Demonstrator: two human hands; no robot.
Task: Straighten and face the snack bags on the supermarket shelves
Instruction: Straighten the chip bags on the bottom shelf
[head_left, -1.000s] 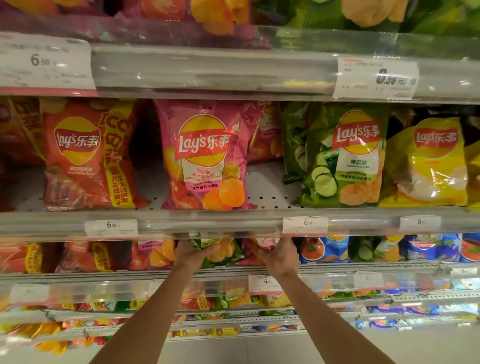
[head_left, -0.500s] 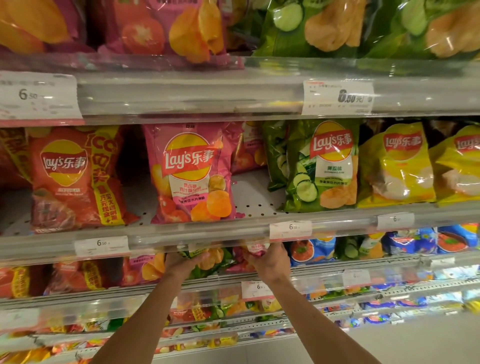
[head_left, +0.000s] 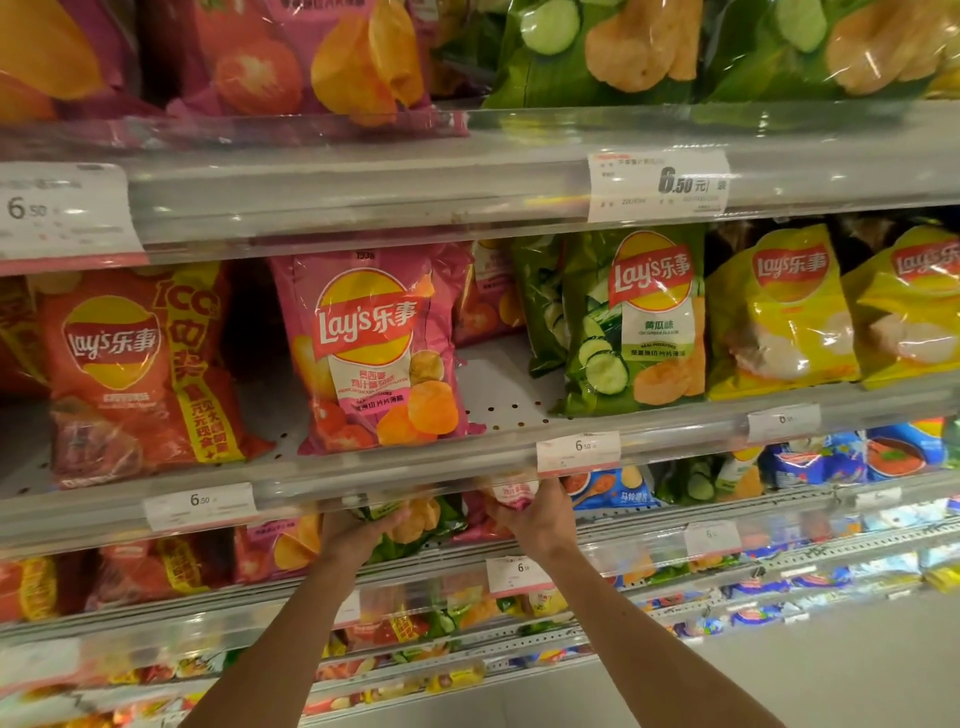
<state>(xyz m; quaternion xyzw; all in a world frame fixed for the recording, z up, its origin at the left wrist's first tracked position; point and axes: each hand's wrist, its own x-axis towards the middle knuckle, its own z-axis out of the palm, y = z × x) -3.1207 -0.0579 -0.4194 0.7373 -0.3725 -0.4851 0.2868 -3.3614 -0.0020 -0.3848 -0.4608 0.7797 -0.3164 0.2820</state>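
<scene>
Both my hands reach into the third shelf down, under the clear rail (head_left: 395, 480). My left hand (head_left: 358, 535) grips a green cucumber snack bag (head_left: 421, 525) from its left side. My right hand (head_left: 535, 519) holds a pink snack bag (head_left: 511, 493) by its top, fingers curled round it. The tops of both bags are hidden behind the shelf rail. On the shelf above stand an orange-red bag (head_left: 135, 374), a pink bag (head_left: 374, 348), a green cucumber bag (head_left: 634, 322) and yellow bags (head_left: 779, 312), all facing front.
Price tags (head_left: 577, 451) are clipped along the shelf rails. Blue bags (head_left: 841, 457) fill the right of the third shelf, red bags (head_left: 150, 571) its left. Lower shelves hold several more bags. Grey floor (head_left: 805, 675) lies at the bottom right.
The view has tilted up and shifted right, so the shelves sit lower and further left. Both hands stay on the same two bags, with only slight shifts.
</scene>
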